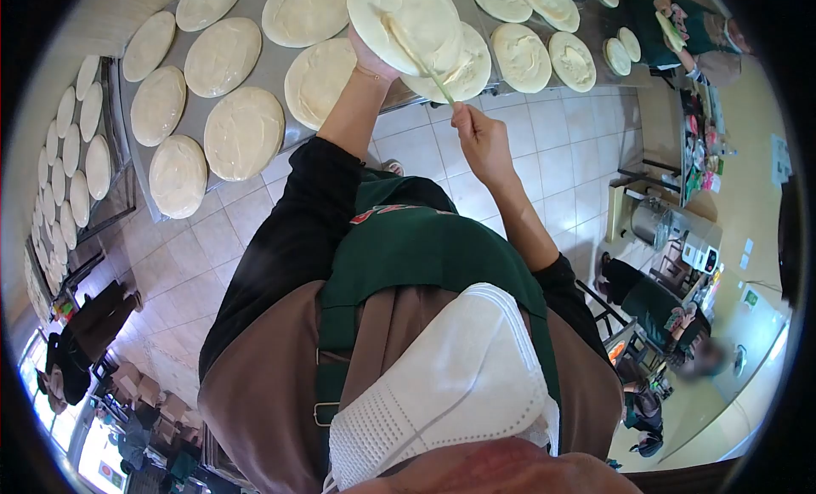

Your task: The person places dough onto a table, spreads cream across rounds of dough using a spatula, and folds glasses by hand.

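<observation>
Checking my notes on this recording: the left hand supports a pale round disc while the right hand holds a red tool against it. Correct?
No: the tool is green, not red, as the head view shows. The left hand supports the pale disc, and the right hand holds the tool against it.

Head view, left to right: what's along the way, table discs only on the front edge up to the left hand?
Racked pale discs → three coated table discs → left hand, supporting a raised disc → right hand, gripping a thin tool → shiny metal vessel.
</observation>
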### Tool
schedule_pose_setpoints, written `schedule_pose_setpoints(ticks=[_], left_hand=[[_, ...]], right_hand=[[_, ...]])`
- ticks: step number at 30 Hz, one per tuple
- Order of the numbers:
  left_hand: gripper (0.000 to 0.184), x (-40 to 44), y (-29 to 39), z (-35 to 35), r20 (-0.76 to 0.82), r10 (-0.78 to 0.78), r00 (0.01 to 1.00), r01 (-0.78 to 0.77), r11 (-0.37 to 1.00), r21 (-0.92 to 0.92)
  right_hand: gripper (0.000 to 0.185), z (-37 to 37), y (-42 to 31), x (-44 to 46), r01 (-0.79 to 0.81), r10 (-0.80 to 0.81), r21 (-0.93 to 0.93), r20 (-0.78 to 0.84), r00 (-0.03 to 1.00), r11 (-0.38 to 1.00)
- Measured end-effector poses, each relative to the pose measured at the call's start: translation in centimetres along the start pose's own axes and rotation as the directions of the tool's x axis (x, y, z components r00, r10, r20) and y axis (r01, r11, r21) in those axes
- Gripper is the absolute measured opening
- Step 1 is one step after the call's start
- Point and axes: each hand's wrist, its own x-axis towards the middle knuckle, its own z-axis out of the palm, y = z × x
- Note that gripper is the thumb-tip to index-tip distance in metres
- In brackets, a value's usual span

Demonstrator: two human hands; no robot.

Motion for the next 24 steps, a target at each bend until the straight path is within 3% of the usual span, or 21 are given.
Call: schedule_pose_setpoints(ticks=[1, 3, 5, 8, 13, 15, 19, 22, 24], left_hand=[[0.062, 0.0, 0.0, 0.4, -0.003, -0.002, 1.0, 0.002, 1.0, 0.0], [0.062, 0.1, -0.3, 1.1, -0.127, 0.109, 0.986, -0.081, 0.975, 0.206], [0.062, 0.4, -0.6, 1.1, -0.136, 0.122, 0.983, -0.09, 0.971, 0.221], [0.062, 0.7, -1.2, 1.3, -0.142, 0.125, 0.982, -0.088, 0.967, 0.238], [0.061, 1.0, -1.1, 0.4, -0.168, 0.127, 0.978, -0.08, 0.962, 0.262], [0.061, 0.8, -0.4, -2.5, 0.189, -0.063, 0.98, 0.102, 0.974, -0.203], [0.06, 0.6, 0.2, -1.7, 0.125, -0.051, 0.991, 0.068, 0.988, -0.136], [0.058, 0.3, 0.3, -0.2, -0.007, -0.003, 1.0, 0.004, 1.0, 0.028], [0.056, 0.2, 0.0, 0.4, 0.185, -0.088, 0.979, 0.131, 0.963, -0.235]], right_hand=[[0.041, -0.1, -0.4, -0.1, 0.006, -0.007, 0.013, 0.035, 0.999, 1.0], [0.041, -0.4, -0.6, 0.3, 0.044, -0.044, 0.038, -0.001, 0.999, 0.998], [0.041, -0.8, -1.1, 1.1, 0.084, -0.082, 0.06, -0.038, 0.996, 0.995], [0.036, -0.7, -1.2, 2.6, 0.13, -0.138, -0.054, -0.166, 0.976, 0.99], [0.031, 0.8, -1.2, 1.0, 0.193, -0.224, -0.259, -0.093, 0.97, 0.946], [0.031, 0.6, -1.4, 0.1, 0.235, -0.261, -0.26, -0.07, 0.963, 0.937], [0.032, -0.5, -1.8, 0.1, 0.262, -0.278, -0.217, -0.048, 0.959, 0.941], [0.034, -1.4, -1.6, 1.9, 0.158, -0.197, -0.2, -0.193, 0.961, 0.967], [0.034, -1.1, -1.3, 2.4, 0.147, -0.194, -0.243, -0.183, 0.964, 0.959]])
